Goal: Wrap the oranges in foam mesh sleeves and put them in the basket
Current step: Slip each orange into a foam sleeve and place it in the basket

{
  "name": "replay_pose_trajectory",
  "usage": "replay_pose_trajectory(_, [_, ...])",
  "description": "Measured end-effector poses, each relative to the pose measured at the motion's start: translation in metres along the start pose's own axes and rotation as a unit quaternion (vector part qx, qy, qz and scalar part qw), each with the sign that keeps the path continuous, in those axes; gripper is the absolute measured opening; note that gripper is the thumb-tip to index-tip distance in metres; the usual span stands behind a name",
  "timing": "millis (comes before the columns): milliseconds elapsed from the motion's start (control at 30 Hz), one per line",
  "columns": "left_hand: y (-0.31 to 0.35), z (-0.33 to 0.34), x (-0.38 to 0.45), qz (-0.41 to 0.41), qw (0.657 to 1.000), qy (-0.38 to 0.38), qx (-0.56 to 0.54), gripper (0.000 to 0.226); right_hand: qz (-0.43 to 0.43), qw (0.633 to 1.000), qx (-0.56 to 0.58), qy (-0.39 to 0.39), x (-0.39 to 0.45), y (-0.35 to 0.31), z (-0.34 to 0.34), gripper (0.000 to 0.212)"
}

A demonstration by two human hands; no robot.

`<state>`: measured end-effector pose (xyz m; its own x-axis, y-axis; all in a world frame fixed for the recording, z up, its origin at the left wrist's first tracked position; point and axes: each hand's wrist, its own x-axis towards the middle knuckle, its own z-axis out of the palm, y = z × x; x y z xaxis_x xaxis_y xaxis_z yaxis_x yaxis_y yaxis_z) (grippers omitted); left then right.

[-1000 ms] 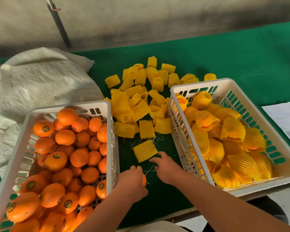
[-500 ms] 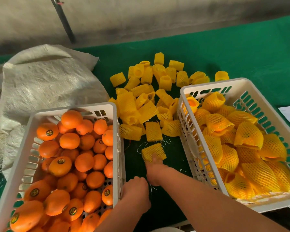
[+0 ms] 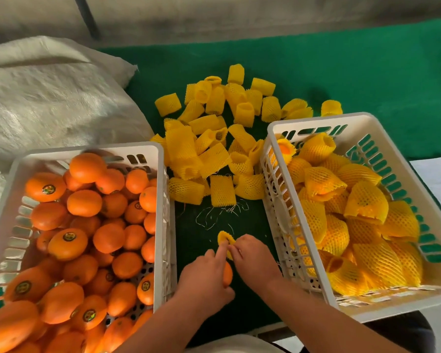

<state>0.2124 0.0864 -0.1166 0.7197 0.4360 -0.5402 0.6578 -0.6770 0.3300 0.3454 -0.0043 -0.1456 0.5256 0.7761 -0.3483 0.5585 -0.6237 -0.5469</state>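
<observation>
Left hand (image 3: 204, 278) grip curls round a bare round orange (image 3: 227, 273); right hand (image 3: 252, 258) pinches a yellow foam mesh sleeve (image 3: 225, 238) just above it, evidently positioned for sleeving, between both baskets.

Orange (image 3: 227, 273) in left hand (image 3: 206, 277), sleeve (image 3: 225, 238) between both hands' fingertips.

A green cloth (image 3: 367, 72) covers the table. A white woven sack (image 3: 48, 98) lies at left, behind the fruit. A dark pole (image 3: 87, 16) leans against the grey wall (image 3: 239, 11). White paper (image 3: 436, 179) lies at the right edge.
</observation>
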Motion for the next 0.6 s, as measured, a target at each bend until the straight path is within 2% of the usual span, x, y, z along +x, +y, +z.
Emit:
replay_pose_trajectory(167, [0.003, 0.002, -0.003, 0.000, 0.996, -0.059, 0.069, 0.092, -0.007, 1.000, -0.016, 0.005, -0.011, 0.004, 0.006, 0.020])
replay_pose_trajectory(233, [0.003, 0.001, -0.003, 0.001, 0.994, -0.072, 0.088, 0.084, -0.036, 0.999, -0.020, -0.017, -0.017, 0.001, 0.005, 0.022])
replay_pose_trajectory(300, [0.004, 0.000, -0.004, 0.001, 0.993, -0.071, 0.097, 0.076, -0.055, 0.994, -0.071, -0.064, -0.020, -0.001, 0.003, 0.028])
replay_pose_trajectory(367, [0.005, 0.000, -0.004, 0.006, 0.992, -0.069, 0.105, 0.073, -0.035, 0.985, -0.121, -0.115, -0.020, -0.007, 0.000, 0.036])
replay_pose_trajectory(433, [0.006, 0.000, -0.006, 0.016, 0.990, -0.072, 0.118, 0.075, 0.021, 0.982, -0.131, -0.131, -0.016, -0.012, -0.001, 0.037])
replay_pose_trajectory(533, [0.006, 0.001, -0.010, 0.035, 0.986, -0.084, 0.142, 0.084, 0.140, 0.987, -0.052, -0.056, -0.009, -0.014, -0.008, 0.032])
replay_pose_trajectory(600, [0.006, 0.002, -0.014, 0.050, 0.983, -0.085, 0.153, 0.086, 0.160, 0.986, -0.034, 0.010, -0.009, -0.010, -0.015, 0.018])
